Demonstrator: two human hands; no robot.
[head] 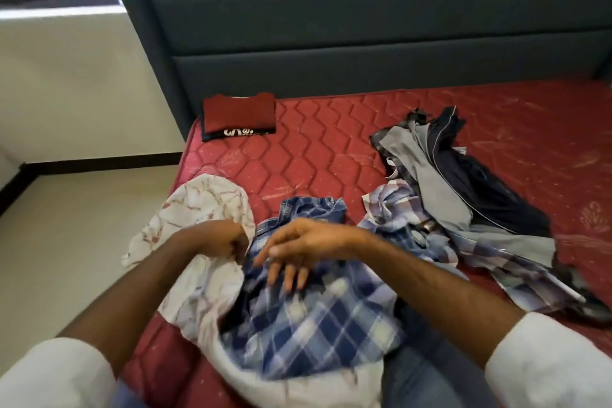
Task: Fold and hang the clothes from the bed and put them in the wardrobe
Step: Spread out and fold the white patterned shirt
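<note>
The crumpled blue and white checked cotton shirt (311,318) is lying at the near edge of the red quilted mattress (331,156), directly under the fingers of the right hand (298,245) and just beside the left hand (222,238). The right arm is reaching in from the right, with the palm facing down over the shirt. Its fingers are lying straight and slightly spread, and the tips are touching or almost touching the checked cloth; the blur is not letting me tell which. The left arm is coming from the lower left, the wrist bent, and its fingers are curling around a fold of the white cloth with thin red lines (198,225), which is lying partly under the checked shirt. Near the headboard, a folded dark red T-shirt (239,116) is resting, well apart from both hands.
</note>
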